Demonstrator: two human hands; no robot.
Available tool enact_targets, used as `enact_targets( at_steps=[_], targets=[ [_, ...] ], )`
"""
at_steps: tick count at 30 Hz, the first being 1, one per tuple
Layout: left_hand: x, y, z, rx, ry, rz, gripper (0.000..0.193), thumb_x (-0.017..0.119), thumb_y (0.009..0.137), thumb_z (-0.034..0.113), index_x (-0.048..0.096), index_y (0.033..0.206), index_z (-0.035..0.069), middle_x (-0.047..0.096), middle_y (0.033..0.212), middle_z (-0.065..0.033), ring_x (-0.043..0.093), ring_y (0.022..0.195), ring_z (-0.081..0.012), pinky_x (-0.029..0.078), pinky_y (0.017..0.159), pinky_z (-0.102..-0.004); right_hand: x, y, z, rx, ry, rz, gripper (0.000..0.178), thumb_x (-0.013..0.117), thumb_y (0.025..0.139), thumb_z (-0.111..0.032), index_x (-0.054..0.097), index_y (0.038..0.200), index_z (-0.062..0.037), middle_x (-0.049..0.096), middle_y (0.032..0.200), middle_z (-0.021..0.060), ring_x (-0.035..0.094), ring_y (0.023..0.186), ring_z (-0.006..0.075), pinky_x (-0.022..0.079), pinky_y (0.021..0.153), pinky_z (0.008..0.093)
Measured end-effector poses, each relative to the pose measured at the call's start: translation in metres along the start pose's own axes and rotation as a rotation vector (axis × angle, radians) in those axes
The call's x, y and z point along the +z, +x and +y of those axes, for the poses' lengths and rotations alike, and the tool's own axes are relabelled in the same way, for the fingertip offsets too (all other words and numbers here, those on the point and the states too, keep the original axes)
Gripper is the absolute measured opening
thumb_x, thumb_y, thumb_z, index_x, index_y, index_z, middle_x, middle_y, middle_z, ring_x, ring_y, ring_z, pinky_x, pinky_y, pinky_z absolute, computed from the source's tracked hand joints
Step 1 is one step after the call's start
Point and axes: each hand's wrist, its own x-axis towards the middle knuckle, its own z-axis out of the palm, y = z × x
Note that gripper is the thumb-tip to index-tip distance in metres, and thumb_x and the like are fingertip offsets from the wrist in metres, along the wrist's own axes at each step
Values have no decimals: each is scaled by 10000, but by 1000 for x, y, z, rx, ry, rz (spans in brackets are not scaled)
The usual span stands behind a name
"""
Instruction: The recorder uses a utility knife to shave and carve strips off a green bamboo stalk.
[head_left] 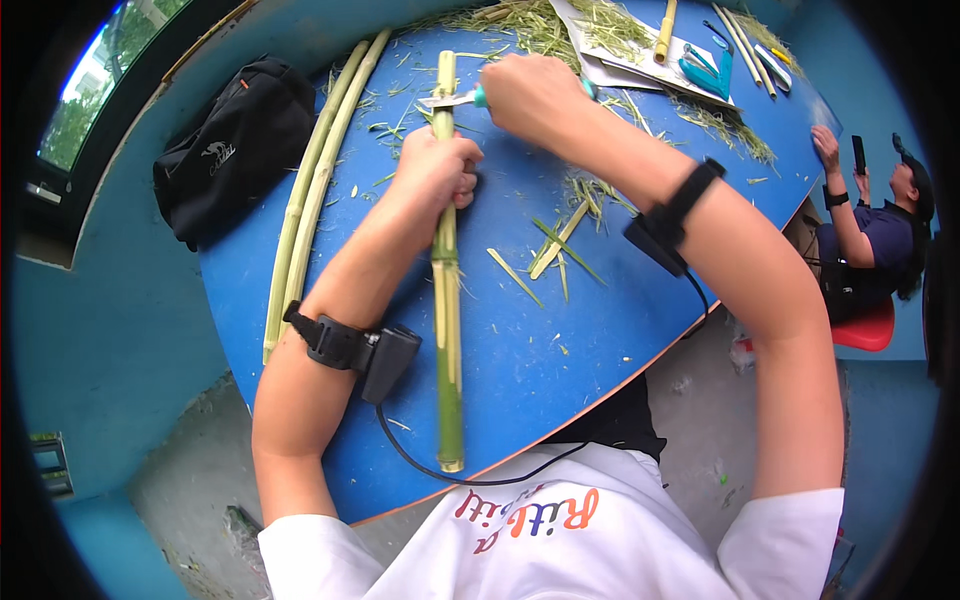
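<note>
A green bamboo stalk (447, 300) lies lengthwise on the blue table, its green near end close to the table edge and its upper part scraped pale. My left hand (432, 172) is wrapped round the stalk's upper part. Just beyond it, the blade of a knife (452, 100) rests across the bamboo close to the far end. My right hand (535, 95) is closed round the knife's teal handle, mostly hidden by the fingers. Split slivers of bamboo (562, 240) lie to the right of the stalk.
Two long stalks (315, 200) lie at the left beside a black bag (235, 150). Shavings (520, 25) are heaped at the back. A teal tool (708, 72) sits on white sheets at the far right. Someone with a phone (858, 155) sits past the table's right end.
</note>
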Motion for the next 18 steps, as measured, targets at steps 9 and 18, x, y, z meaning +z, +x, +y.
enact_targets(
  at_steps=[9, 18],
  targets=[
    [13, -18, -1, -83, -62, -141, 242, 533, 765, 3, 337, 727, 139, 313, 515, 63, 313, 349, -38, 248, 305, -195, -26, 16, 52, 235, 33, 155, 210, 542, 728, -195, 612, 710, 2, 597, 679, 224, 602, 647, 382, 483, 588, 462],
    [-7, -11, -2, -132, -501, -390, 208, 539, 818, 68, 385, 696, 134, 334, 491, 72, 306, 339, 4, 266, 291, -149, -11, -37, -5, 221, 290, -32, 148, 541, 707, -148, 619, 707, -23, 591, 682, 213, 588, 686, 371, 467, 629, 453]
  ],
)
